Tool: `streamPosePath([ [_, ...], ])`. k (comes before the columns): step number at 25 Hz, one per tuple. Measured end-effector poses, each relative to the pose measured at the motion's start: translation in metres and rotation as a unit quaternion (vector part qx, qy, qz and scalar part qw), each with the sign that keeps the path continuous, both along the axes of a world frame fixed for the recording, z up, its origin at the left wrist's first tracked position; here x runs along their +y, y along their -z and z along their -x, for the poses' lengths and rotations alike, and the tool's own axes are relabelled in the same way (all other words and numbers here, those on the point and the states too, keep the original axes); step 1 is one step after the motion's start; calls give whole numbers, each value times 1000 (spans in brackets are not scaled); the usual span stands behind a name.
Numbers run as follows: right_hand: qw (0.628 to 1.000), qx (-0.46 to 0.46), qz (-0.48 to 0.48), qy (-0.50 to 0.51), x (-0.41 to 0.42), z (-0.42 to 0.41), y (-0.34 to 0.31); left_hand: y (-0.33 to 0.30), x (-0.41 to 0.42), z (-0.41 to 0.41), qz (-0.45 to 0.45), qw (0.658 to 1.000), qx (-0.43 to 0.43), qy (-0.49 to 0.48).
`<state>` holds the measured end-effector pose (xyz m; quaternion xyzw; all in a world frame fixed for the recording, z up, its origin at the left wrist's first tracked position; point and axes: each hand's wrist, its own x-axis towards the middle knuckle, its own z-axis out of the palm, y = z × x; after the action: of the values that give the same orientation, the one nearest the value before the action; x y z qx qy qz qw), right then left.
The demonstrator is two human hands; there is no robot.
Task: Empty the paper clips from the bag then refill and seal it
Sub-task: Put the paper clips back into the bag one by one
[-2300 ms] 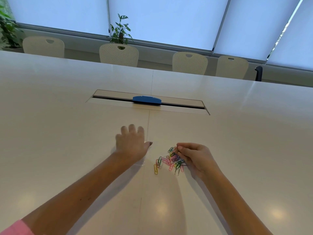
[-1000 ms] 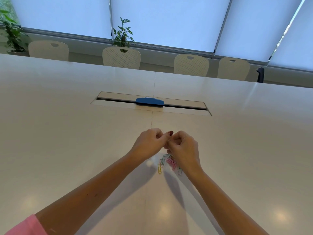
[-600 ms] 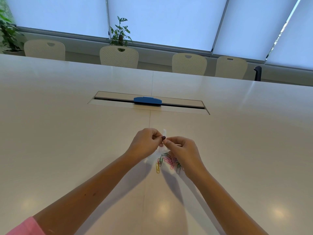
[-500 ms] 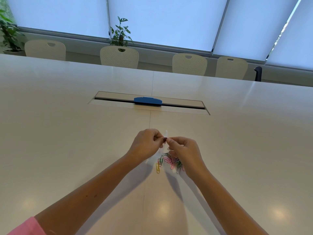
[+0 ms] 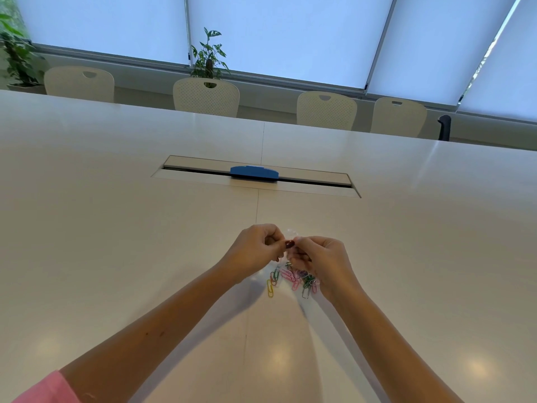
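A small clear plastic bag (image 5: 291, 232) is held up between my two hands, above the table; only its top edge shows plainly. My left hand (image 5: 255, 251) pinches it from the left with thumb and fingers. My right hand (image 5: 322, 263) pinches it from the right; whether it also holds clips I cannot tell. Under the hands a loose pile of coloured paper clips (image 5: 290, 279) lies on the white table (image 5: 116, 228), partly hidden by my right hand. A yellow clip (image 5: 270, 289) lies at the pile's left edge.
A recessed cable slot with a blue insert (image 5: 254, 172) runs across the table beyond my hands. Several cream chairs (image 5: 206, 96) stand along the far side, with potted plants (image 5: 208, 55) and blinds behind them.
My left hand left the table, where it lay flat, and met my right hand above the clips. Both hands now pinch the bag and have shifted only slightly in the last half second.
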<state>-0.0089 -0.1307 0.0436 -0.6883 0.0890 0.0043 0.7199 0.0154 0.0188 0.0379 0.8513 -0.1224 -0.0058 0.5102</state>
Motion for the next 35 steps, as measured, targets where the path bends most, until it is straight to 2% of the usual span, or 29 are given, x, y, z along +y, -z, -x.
streamPosePath([
  [3, 992, -42, 116, 35, 1, 2, 3, 0, 0, 1, -26, 999, -33, -12],
  [7, 941, -146, 301, 47, 9, 5, 2, -5, -7, 6, -86, 985, -140, -53],
  [10, 914, -176, 365, 31, 12, 4, 2, -7, -9, 9, -108, 973, -199, -45],
  [14, 913, -188, 363, 9, 12, 4, 4, -8, -9, 13, -138, 955, -264, -14],
  [17, 896, -181, 406, -26, 12, 2, 4, -11, -7, 14, -175, 936, -306, -9],
  [20, 896, -174, 407, -17, 12, 1, 3, -10, -7, 16, -188, 928, -323, 1],
  [23, 931, -134, 338, -18, 5, -2, -1, -12, 5, 8, -146, 946, -287, 38],
  [24, 943, -117, 310, -31, 2, -3, -3, -12, 11, 2, -165, 948, -261, 77],
  [26, 956, -85, 269, -85, -2, -5, -7, -12, 21, -6, -260, 931, -203, 159],
  [29, 946, -54, 278, -158, -2, -6, -10, -10, 21, -8, -343, 904, -156, 204],
  [31, 938, -51, 295, -172, 0, -7, -11, -9, 17, -5, -343, 907, -142, 200],
  [35, 945, -47, 266, -184, 1, -6, -15, -6, 17, 0, -297, 923, -159, 185],
])
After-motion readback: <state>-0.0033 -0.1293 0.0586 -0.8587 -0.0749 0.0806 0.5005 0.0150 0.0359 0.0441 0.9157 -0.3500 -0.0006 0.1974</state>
